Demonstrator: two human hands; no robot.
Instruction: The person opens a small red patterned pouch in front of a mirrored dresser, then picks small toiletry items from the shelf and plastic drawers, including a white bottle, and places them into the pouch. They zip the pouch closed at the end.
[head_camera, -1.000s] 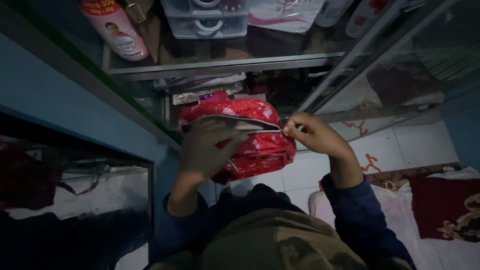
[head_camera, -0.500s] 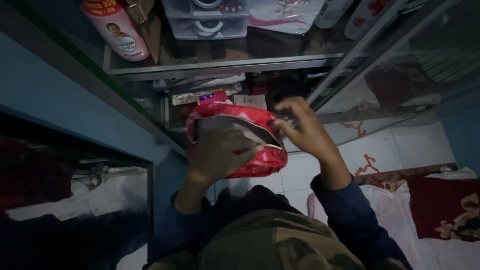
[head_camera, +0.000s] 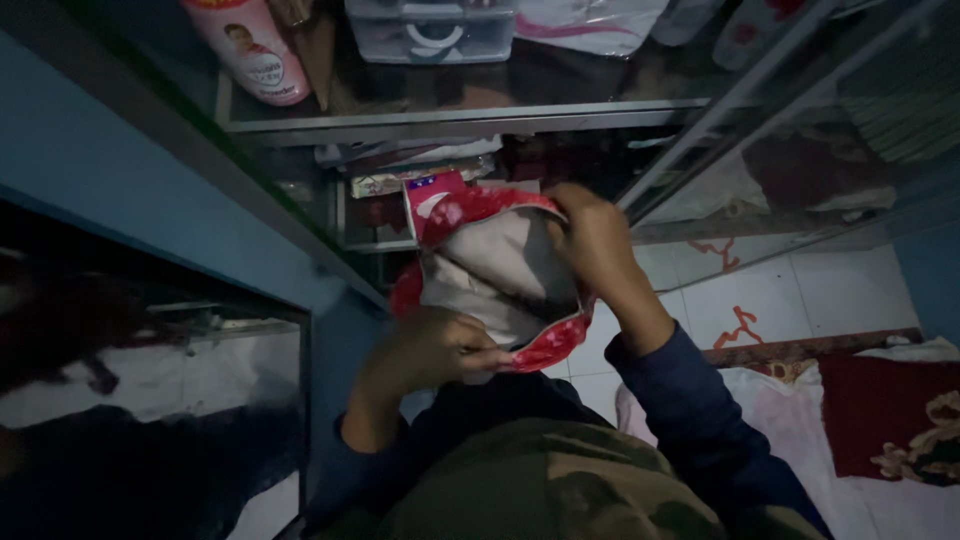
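I see left hand (head_camera: 430, 350) gripping pouch (head_camera: 500, 270) rim | right hand (head_camera: 595, 240) pinching far rim | soft, light, floppy; I'd hold the edges.

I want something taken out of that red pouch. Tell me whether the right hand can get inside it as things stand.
Probably yes. The red pouch gapes wide, its pale lining showing; the left hand grips the near edge, and the right hand already sits at the far rim with nothing across the mouth.

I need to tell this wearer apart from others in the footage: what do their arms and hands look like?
Both hands, left hand and right hand, are bare: no gloves, rings or watch visible. Dark blue long sleeves cover both arms to the wrists.
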